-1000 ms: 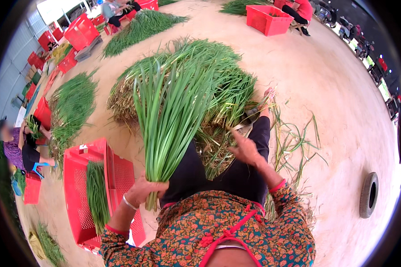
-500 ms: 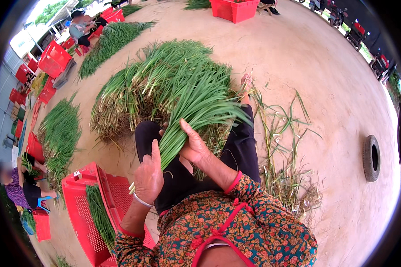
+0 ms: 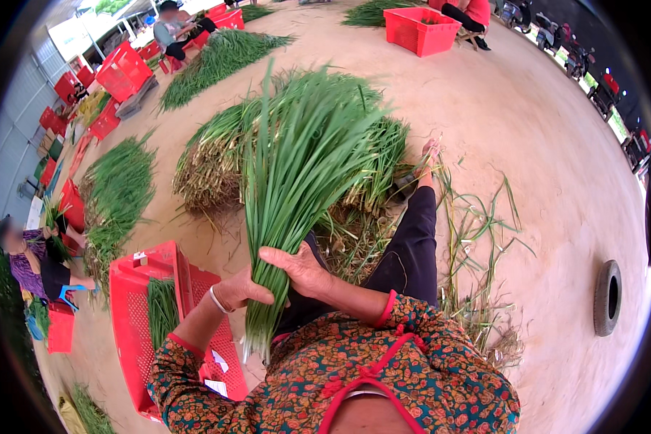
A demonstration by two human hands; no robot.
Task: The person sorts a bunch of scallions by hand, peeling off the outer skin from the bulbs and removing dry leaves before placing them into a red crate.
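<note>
Both of my hands grip one thick bunch of long green chives [image 3: 296, 173], held upright in front of me with the pale root ends hanging down by my lap. My left hand [image 3: 242, 289] wraps the lower stems from the left. My right hand [image 3: 300, 267] clasps the same stems from the right, just above it. Behind the bunch lies a big heap of chives [image 3: 210, 159] on the sandy floor, next to my outstretched leg in dark trousers [image 3: 412, 246].
A red plastic crate [image 3: 134, 304] with some chives inside stands at my left. Trimmed leaves [image 3: 477, 239] litter the floor on my right, near a black tyre [image 3: 607, 296]. More chive piles [image 3: 119, 192], red crates [image 3: 419, 29] and seated people ring the floor.
The bunch has swung from leaning right across my lap to upright. My left hand, open beside it half a second ago, now closes on the stems below my right hand.
</note>
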